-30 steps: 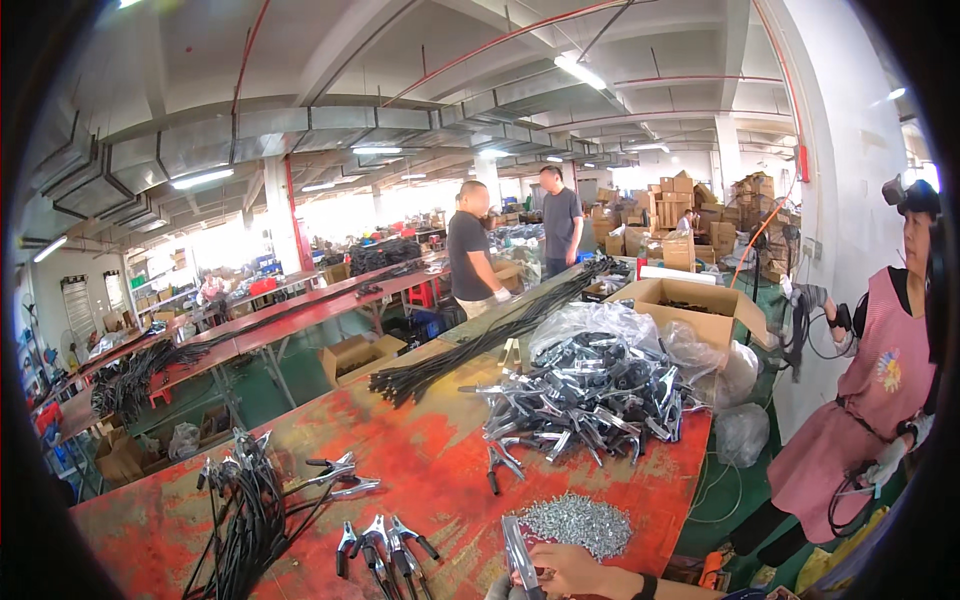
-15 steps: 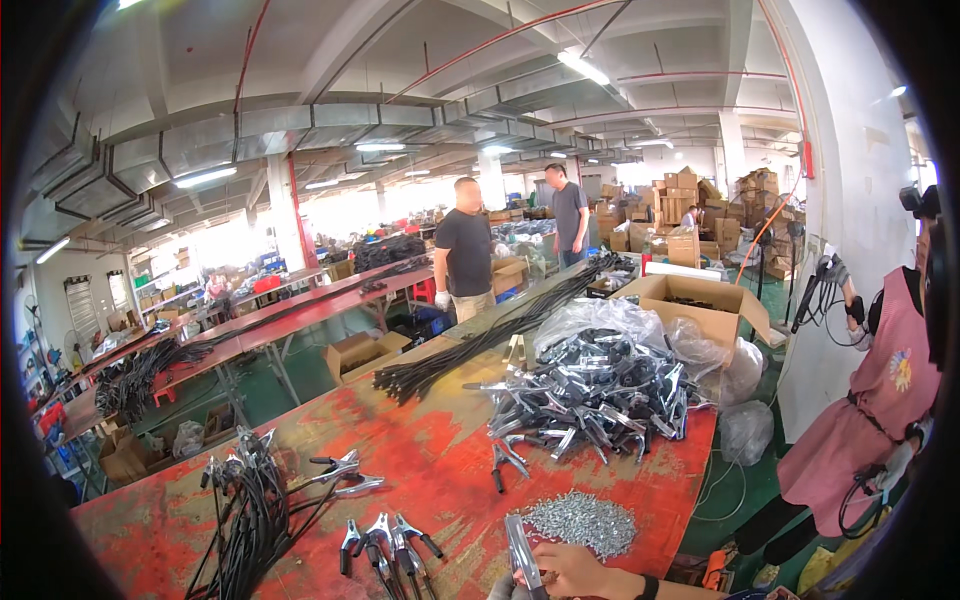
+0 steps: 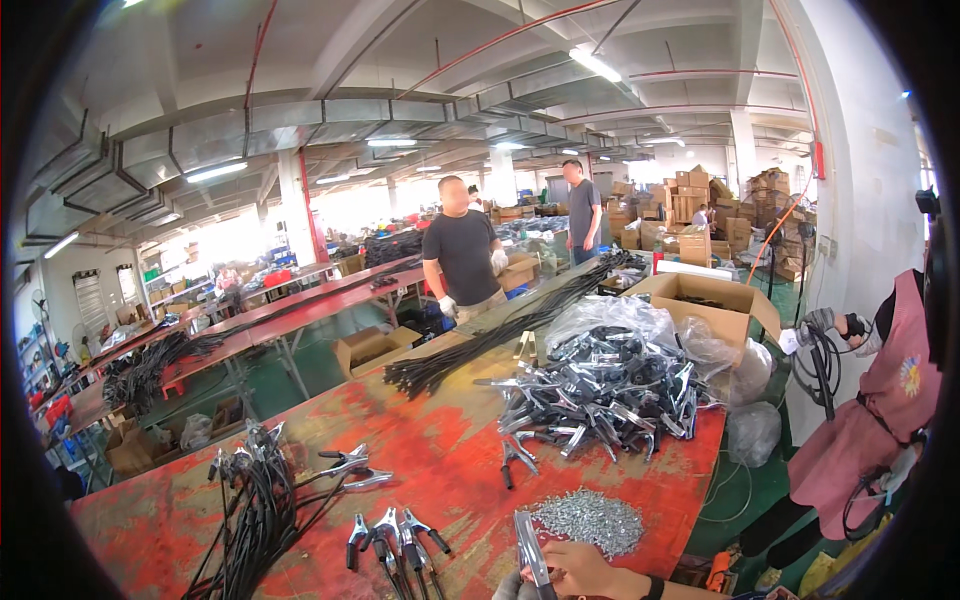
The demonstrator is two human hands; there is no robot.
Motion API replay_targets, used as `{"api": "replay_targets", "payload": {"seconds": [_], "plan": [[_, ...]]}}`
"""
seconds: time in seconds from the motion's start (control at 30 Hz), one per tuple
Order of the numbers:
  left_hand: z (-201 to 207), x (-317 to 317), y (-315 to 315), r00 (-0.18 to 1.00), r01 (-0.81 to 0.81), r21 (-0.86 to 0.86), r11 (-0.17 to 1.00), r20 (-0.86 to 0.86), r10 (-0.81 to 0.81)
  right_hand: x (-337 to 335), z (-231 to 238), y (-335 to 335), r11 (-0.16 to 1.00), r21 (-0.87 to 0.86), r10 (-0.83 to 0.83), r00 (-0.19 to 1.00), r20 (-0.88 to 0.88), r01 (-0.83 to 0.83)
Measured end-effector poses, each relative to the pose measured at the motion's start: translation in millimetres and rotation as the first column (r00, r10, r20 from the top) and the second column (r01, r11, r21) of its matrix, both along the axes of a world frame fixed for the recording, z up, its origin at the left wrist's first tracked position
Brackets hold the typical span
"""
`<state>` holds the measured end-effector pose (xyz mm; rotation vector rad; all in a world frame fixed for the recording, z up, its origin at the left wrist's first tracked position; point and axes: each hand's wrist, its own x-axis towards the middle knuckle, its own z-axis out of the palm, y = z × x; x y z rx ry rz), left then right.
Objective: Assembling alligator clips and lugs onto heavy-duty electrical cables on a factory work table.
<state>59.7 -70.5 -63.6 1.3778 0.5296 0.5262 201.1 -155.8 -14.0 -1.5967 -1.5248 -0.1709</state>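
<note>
At the lower edge, a silver spring clamp (image 3: 533, 550) stands tilted between my hands. My right hand (image 3: 582, 570), with a dark band at the wrist, has its fingers curled against the clamp's right side. Of my left hand (image 3: 510, 588) only some grey-gloved fingers show, pressed to the clamp's lower left; the rest is cut off by the frame. Just beyond lies a heap of small metal screws or rivets (image 3: 590, 520). Farther back rises a big pile of clamps (image 3: 605, 390) with black grips. Several clamps on cables (image 3: 395, 535) lie to my left.
The worn red table (image 3: 440, 450) carries a bundle of black cables with clamps (image 3: 255, 500), long black cables (image 3: 470, 350) and an open carton (image 3: 705, 300). A person in pink (image 3: 860, 430) stands at right, holding cable; two people in dark shirts (image 3: 462, 250) stand beyond the table.
The view has shifted slightly, moving the scene a little right. The nearer dark-shirted person has turned and raised a gloved hand. My hands stay on the clamp.
</note>
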Motion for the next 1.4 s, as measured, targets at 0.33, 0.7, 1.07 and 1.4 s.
{"api": "replay_targets", "payload": {"seconds": [0.33,0.7,1.07,1.4], "plan": [[15,-2,-2,0.999,-0.017,-0.012,1.0,0.046,0.018,-1,5,-2,0.999,0.046,0.018,0.999,0.037,-0.02],[7,1,2,0.998,-0.006,-0.023,1.0,0.061,0.007,-2,9,-4,0.995,0.095,-0.002,0.997,0.075,-0.005],[16,-2,-2,0.997,-0.011,-0.067,0.998,0.069,0.016,-4,16,-3,0.995,0.085,0.035,0.99,0.137,-0.047],[7,2,1,0.999,0.002,-0.008,1.0,0.037,-0.001,18,-61,9,0.964,0.097,0.26,0.793,-0.551,-0.248]]}}
